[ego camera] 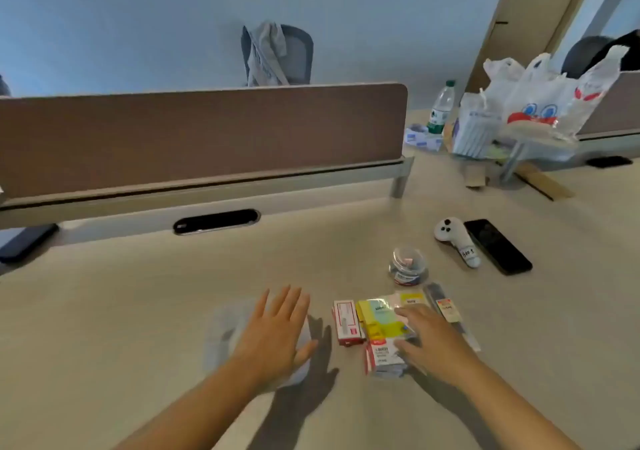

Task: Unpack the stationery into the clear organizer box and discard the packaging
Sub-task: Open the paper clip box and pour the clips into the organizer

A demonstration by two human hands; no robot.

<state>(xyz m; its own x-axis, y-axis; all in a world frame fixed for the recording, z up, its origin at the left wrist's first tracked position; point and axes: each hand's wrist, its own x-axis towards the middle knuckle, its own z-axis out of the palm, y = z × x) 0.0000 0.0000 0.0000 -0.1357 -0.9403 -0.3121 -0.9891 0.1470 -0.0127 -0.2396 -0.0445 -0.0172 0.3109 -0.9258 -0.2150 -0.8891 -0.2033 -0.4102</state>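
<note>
1. Around the work area we see a white handheld controller (456, 244) and a black phone (497, 246) lying side by side on the tabletop (138, 294), well beyond the stationery to the right.
2. Farther back on the right stand a water bottle (441, 107) and some white plastic bags (540, 96); a brown divider panel (201, 138) runs across the far edge, with a chair (277, 55) behind it and a dark cable slot (216, 221) just in front.
3. A small clear round tub (408, 265) sits between the controller and the packets, apart from both.
4. The stationery lies in a tight cluster: a red-and-white small box (346, 323) at the left, a yellow-green sticky-note packet (379, 316) just beside it, a red-and-white carded pack (381, 358) nearest us, and a long narrow pen packet (448, 311) at the right.
5. The clear organizer box (225, 332) rests flat on the tabletop left of the cluster — blurred and hard to make out, mostly under the left arm.
6. The left hand (277, 332) hangs over that box, palm down, fingers straight and spread; its grip is apart and holds nothing.
7. The right hand (433, 339) lies over the right part of the cluster, fingers reaching onto the sticky-note packet — we cannot tell whether the grip has clamped on a packet or only rests there.
</note>
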